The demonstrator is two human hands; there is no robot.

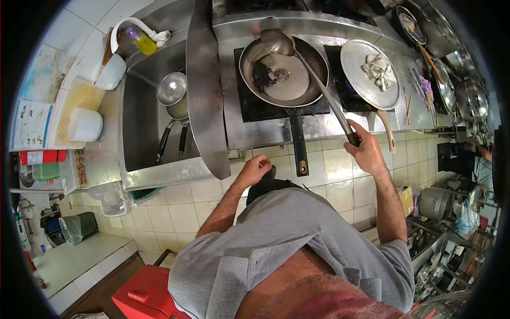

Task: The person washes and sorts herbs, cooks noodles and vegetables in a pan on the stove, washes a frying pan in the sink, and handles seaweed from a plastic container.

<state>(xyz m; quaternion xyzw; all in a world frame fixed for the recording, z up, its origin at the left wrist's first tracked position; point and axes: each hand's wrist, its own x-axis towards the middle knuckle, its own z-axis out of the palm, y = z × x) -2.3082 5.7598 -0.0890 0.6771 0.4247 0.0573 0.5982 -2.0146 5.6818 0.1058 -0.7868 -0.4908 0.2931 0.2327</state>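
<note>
My right hand is closed round the dark grip of a long metal ladle. The ladle's bowl hangs over the far rim of a frying pan on the stove. Brownish residue with a black patch covers the pan's bottom, and its black handle points towards me. Beside my waist, my left hand is loosely closed, with nothing visible in it. Right of the pan, a flat round metal lid or pan with a pale handle carries a crumpled pale cloth.
Left of a curved metal divider is a sink holding two round metal utensils with black handles. A yellow bottle stands by the white faucet. Several pots and pans crowd the right side. Another person is at far right.
</note>
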